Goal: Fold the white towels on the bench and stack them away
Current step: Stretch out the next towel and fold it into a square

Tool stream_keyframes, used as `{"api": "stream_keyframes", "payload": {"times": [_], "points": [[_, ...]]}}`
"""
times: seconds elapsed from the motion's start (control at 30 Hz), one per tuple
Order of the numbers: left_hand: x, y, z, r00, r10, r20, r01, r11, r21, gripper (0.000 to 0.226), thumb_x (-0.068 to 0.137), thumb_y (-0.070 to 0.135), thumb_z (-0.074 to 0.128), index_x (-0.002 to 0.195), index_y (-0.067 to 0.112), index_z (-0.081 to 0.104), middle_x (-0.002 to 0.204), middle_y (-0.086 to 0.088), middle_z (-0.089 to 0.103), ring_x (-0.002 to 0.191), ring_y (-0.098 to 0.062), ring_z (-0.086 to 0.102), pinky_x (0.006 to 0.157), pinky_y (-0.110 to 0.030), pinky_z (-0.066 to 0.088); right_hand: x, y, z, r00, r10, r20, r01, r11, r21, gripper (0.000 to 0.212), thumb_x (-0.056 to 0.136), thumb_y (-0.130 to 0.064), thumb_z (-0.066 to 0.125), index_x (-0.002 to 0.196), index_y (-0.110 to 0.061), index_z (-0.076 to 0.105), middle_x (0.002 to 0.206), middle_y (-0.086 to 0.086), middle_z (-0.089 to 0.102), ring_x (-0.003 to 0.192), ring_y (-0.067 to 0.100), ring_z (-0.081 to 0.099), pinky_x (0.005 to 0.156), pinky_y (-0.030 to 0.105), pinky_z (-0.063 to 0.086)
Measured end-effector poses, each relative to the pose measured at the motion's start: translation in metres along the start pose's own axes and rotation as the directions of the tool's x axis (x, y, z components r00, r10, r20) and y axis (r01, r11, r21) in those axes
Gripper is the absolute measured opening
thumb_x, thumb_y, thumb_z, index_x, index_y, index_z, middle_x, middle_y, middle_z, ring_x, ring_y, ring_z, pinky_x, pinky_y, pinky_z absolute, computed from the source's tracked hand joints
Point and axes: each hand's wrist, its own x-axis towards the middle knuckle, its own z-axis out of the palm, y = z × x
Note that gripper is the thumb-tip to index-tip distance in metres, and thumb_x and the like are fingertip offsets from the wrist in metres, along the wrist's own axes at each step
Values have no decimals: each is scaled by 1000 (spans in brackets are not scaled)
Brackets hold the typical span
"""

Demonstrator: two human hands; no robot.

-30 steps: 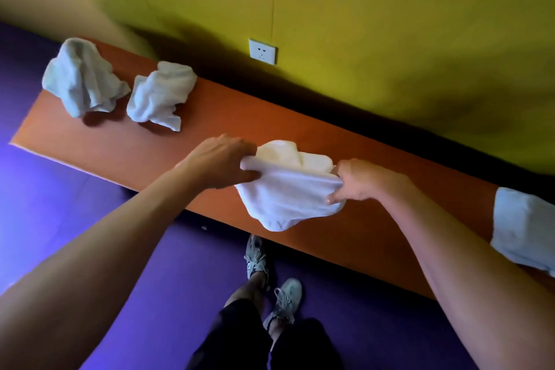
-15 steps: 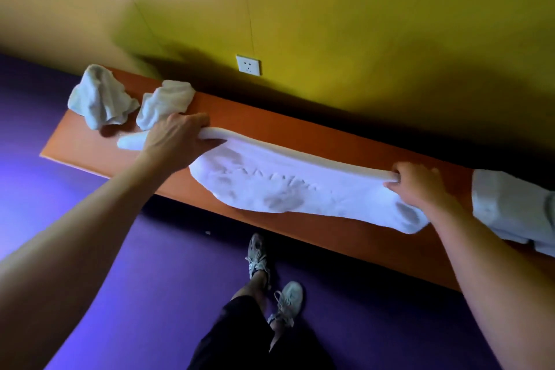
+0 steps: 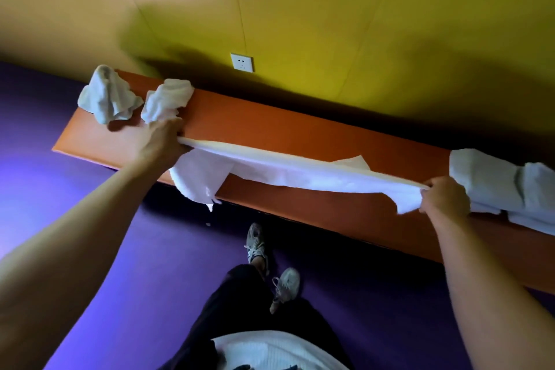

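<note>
Head view looks down on a long orange table (image 3: 300,132) set against a yellow wall (image 3: 330,9), with a purple floor (image 3: 120,279) below. Both hands are closed on one white towel (image 3: 300,173), pulled out long between them above the table's front half. The left hand (image 3: 160,141) grips the towel's left end, fingers curled over the top edge, and a loose corner hangs below it past the table's front edge. The right hand (image 3: 444,197) pinches the right end, with a short flap drooping beside it. Two crumpled towels (image 3: 109,97) sit at the table's far left end, the nearer one (image 3: 168,99) just beyond the left hand. A pile of folded towels (image 3: 504,186) lies at the right, just beside the right hand. A white wall socket (image 3: 241,62) is above the table.
</note>
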Motion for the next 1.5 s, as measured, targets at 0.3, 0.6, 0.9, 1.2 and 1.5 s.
{"api": "stream_keyframes", "payload": {"times": [0.3, 0.6, 0.9, 1.2, 1.5], "points": [[-70, -37, 6, 935, 23, -353, 42, 984, 176, 26, 76, 0, 74, 82, 11, 51, 86, -12, 52, 87, -36, 44, 51, -41, 37, -42, 50, 25, 927, 327, -184, -46, 586, 809, 41, 85, 2, 47, 119, -8, 68, 120, 16, 67, 101, 35, 68, 87, 49, 59], [39, -17, 33, 933, -19, -359, 54, 994, 90, 16, 81, 1, 59, 94, 9, 62, 109, -23, 54, 109, -45, 48, 84, -53, 44, 23, -8, -10, 847, 243, -473, 151, 743, 652, 41, 78, -8, 42, 106, -4, 70, 109, 22, 68, 104, 35, 60, 90, 40, 47], [177, -38, 179, 991, -99, -92, 113, 981, 157, 20, 88, 7, 56, 95, 15, 72, 115, -21, 52, 116, -41, 42, 85, -52, 40, 160, -57, 87, 944, 216, -248, -71, 870, 488, 39, 85, -9, 47, 111, -12, 75, 119, 18, 70, 107, 40, 66, 93, 41, 53], [292, -43, 275, 999, -26, -40, 35, 967, 253, 19, 94, 13, 56, 104, 7, 72, 120, -26, 51, 114, -47, 44, 92, -49, 41, 248, -90, 133, 946, 19, -324, 39, 984, 173, 36, 88, -1, 45, 113, 6, 69, 119, 32, 63, 116, 46, 54, 103, 41, 39], [359, -37, 319, 998, -65, 28, 56, 968, 246, 25, 91, 14, 61, 116, 9, 65, 131, -27, 44, 121, -49, 41, 101, -52, 38, 318, -92, 176, 958, 52, -284, -19, 993, 120, 38, 92, -13, 48, 126, -8, 66, 141, 26, 51, 131, 42, 45, 116, 40, 30]]}}
